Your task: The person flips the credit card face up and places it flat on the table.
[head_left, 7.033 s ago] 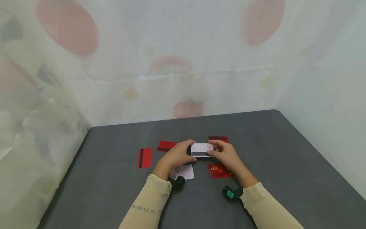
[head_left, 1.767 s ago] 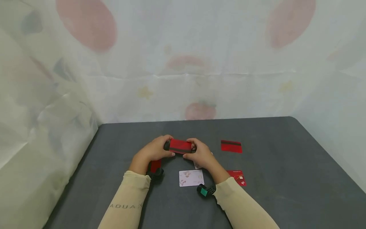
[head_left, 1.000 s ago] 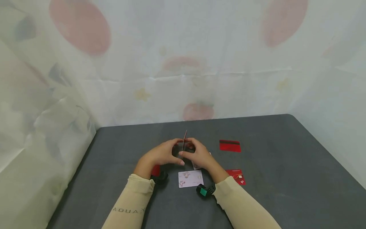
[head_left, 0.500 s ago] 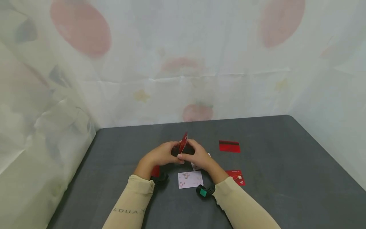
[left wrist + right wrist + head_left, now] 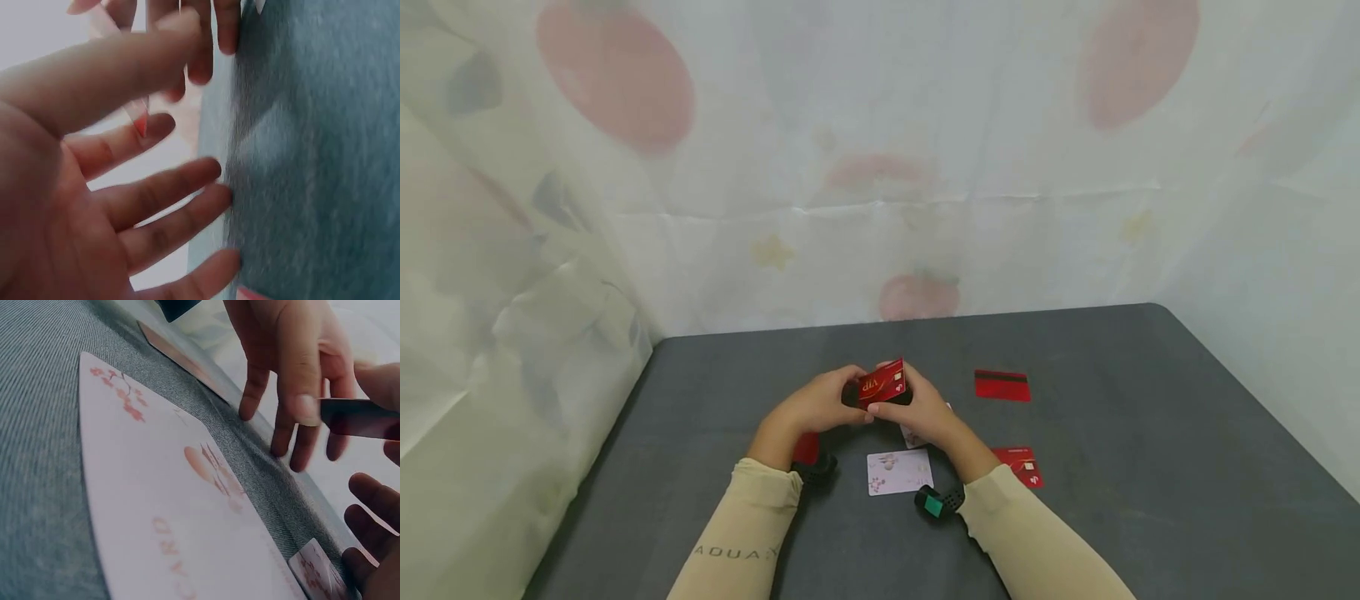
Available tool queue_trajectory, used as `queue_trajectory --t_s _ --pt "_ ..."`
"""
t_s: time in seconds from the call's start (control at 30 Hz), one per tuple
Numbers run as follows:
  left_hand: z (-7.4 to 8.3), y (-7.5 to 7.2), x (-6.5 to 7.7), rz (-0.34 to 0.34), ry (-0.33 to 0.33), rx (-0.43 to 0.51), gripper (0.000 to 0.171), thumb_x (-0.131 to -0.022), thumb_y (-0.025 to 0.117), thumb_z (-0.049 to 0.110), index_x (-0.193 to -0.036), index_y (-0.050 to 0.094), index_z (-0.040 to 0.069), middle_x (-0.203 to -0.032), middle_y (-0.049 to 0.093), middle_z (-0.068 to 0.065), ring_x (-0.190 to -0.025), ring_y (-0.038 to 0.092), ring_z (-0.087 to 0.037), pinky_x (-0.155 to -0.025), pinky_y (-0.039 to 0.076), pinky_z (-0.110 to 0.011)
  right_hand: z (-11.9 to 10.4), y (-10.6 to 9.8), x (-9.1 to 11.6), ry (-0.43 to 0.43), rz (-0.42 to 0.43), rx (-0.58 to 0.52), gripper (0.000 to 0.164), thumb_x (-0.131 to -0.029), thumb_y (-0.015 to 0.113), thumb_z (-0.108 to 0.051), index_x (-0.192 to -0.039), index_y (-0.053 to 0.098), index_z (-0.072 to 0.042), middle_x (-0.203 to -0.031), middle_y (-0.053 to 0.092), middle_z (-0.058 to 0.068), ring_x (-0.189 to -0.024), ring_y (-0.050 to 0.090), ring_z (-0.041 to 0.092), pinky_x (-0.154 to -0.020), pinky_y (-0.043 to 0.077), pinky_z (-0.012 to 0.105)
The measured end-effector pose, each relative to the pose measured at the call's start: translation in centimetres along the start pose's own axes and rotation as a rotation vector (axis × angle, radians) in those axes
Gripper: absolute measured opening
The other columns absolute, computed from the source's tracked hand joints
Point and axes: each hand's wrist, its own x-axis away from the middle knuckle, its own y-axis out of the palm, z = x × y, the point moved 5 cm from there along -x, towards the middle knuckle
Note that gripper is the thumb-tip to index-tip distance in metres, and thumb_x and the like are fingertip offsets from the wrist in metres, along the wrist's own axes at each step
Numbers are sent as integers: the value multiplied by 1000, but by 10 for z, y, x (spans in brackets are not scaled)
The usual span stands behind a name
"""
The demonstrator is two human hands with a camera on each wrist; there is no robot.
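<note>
Both hands hold a red VIP card [image 5: 882, 382] just above the table, its printed, chipped face toward the head camera. My left hand [image 5: 820, 404] pinches its left end with thumb and index finger; the other fingers [image 5: 169, 187] are spread in the left wrist view. My right hand [image 5: 928, 412] pinches the right end, thumb along the lower edge. A white floral card [image 5: 899, 472] lies flat on the table below the hands. Another white card [image 5: 912, 437] is partly hidden behind my right hand. Under my left wrist shows part of a red card [image 5: 807, 448].
To the right, a red card [image 5: 1002, 386] lies stripe side up. Nearer, another red card [image 5: 1021, 465] is partly covered by the right sleeve. The dark grey table [image 5: 1112, 400] is bordered by a printed white sheet [image 5: 880, 242] at the back and sides.
Seven seconds ago the hands held a white card with a dark stripe. Since then they took up the red card, stripe side showing, and have turned it over to its VIP face.
</note>
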Motion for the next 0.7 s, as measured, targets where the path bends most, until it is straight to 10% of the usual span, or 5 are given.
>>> queue_trajectory --t_s 0.23,0.7 --pt "-14 -8 3 26 -112 -83 63 -76 86 25 -130 58 10 -120 64 -6 -105 59 -22 -96 49 -48 0 -5 -1 9 95 64 70 -85 78 -24 -146 44 -14 -135 58 6 -125 54 25 -108 40 49" --pt "-15 -9 5 6 -185 -283 69 -72 88 36 -131 60 11 -139 51 -11 -128 45 -35 -102 35 -67 10 -1 -4 9 58 569 66 -80 80 -39 -136 58 -13 -132 56 8 -129 44 31 -108 38 50"
